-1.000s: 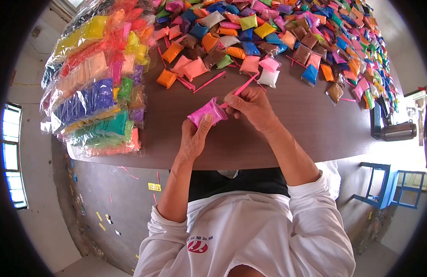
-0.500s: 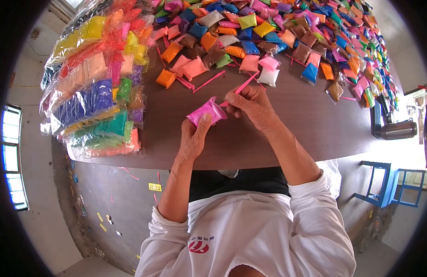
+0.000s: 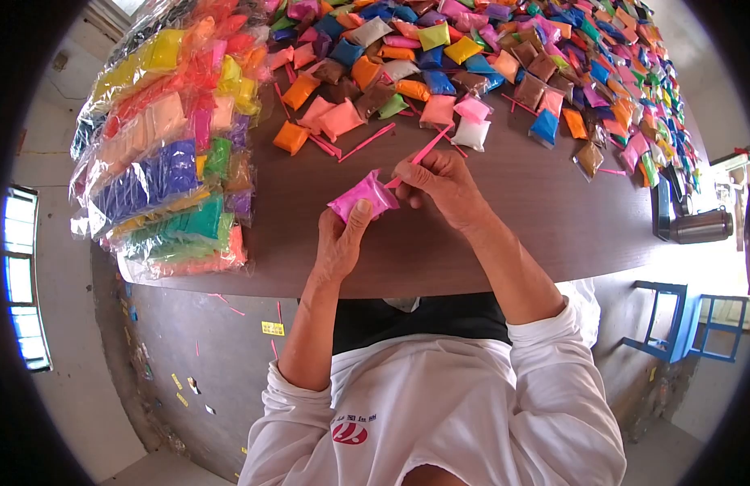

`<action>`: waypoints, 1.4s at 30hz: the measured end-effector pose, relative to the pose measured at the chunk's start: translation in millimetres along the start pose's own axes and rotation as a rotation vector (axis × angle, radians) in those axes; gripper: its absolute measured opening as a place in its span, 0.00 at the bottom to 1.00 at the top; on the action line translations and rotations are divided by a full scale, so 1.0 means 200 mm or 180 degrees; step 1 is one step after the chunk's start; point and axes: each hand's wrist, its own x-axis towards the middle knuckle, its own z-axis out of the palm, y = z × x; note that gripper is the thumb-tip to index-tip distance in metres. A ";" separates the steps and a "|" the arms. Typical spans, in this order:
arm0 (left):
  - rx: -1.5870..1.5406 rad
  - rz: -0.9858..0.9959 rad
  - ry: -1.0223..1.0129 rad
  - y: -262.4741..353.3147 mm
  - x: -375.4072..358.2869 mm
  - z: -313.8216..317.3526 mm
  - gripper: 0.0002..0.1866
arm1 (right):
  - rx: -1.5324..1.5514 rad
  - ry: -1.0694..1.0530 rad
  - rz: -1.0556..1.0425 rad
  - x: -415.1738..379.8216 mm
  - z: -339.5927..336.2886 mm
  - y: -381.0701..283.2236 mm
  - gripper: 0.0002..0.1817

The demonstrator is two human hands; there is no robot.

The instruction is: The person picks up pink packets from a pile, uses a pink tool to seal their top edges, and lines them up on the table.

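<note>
Hands meet over the brown table (image 3: 488, 235). The left hand (image 3: 338, 247) grips a pink packet (image 3: 363, 195) with the thumb on top, just above the table. The right hand (image 3: 441, 185) pinches a thin pink stick (image 3: 423, 151) whose end touches the packet. Many colored packets (image 3: 504, 57) lie farther back.

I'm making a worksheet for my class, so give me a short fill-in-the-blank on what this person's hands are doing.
1. The left hand holds a small ____ packet.
2. The right hand pinches a thin pink ____ at the packet's top.
3. Both hands work above a ____ table.
4. The large clear bags of packets lie on the person's ____ side.

Missing words: pink; stick; brown; left
</note>
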 end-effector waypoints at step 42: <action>-0.0021 0.0043 0.0006 0.02 0.00 0.01 0.25 | -0.0313 -0.0023 -0.0433 0.00 0.06 0.05 0.13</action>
